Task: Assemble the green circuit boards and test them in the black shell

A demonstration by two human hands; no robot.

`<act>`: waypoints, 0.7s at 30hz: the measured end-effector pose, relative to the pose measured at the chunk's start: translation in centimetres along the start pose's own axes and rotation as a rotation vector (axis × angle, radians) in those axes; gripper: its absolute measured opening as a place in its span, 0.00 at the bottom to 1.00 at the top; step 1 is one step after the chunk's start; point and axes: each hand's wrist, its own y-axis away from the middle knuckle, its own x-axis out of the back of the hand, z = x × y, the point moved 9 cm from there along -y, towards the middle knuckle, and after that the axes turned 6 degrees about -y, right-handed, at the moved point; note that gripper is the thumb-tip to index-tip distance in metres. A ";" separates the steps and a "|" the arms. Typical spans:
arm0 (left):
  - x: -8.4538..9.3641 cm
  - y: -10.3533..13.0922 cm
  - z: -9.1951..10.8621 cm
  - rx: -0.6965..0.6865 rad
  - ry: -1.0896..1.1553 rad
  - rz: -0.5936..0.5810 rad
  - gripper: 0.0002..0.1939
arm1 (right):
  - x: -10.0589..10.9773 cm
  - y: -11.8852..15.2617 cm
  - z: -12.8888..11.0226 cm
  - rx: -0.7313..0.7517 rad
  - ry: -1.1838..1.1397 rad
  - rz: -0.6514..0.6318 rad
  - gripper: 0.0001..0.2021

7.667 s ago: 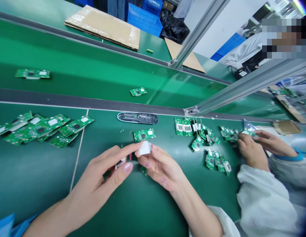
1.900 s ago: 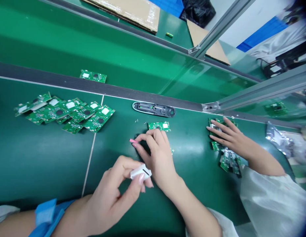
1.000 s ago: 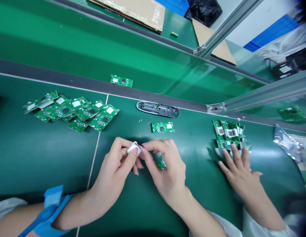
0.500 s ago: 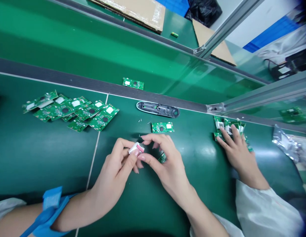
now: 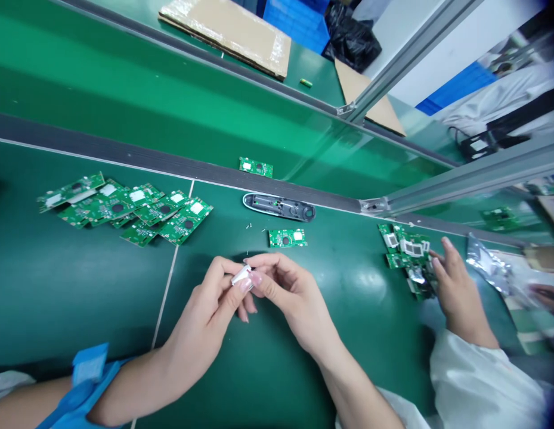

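A small white piece (image 5: 241, 275) is pinched between the thumb and fingers of my left hand (image 5: 214, 301), low over the green bench. My right hand (image 5: 294, 295) closes its thumb and fingertips on the piece's right end and covers part of it. What the piece is I cannot make out. Just beyond my hands lie a green circuit board (image 5: 287, 238) and a few tiny screws (image 5: 248, 226). Behind them sits a long, dark oval plastic housing (image 5: 279, 207), its open side facing up.
A heap of circuit boards (image 5: 118, 208) lies at left, and one board (image 5: 256, 167) rests by the dark ledge (image 5: 169, 164). At right, a co-worker's hand (image 5: 460, 292) is beside more boards (image 5: 404, 250) and a silvery bag (image 5: 489, 265). A metal frame (image 5: 411, 65) stands behind.
My right fingers have closed onto the white piece, and its pink strip is now mostly covered. The co-worker's hand has lifted off the boards and moved right. The view has shifted slightly.
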 end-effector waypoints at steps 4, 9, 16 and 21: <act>-0.8 -0.6 0.0 0.038 0.175 -0.070 0.09 | 2.4 -2.3 -4.5 0.203 0.308 0.125 0.13; -1.3 -1.2 0.5 0.049 0.293 -0.133 0.14 | 6.0 -9.9 -10.8 0.518 0.939 0.358 0.10; -1.7 -0.9 0.1 0.087 0.310 -0.192 0.17 | 8.0 -16.6 -11.3 0.349 0.906 0.307 0.09; -1.6 -0.8 -0.4 0.120 0.296 -0.184 0.16 | 0.7 -13.7 -10.9 0.436 0.654 0.024 0.07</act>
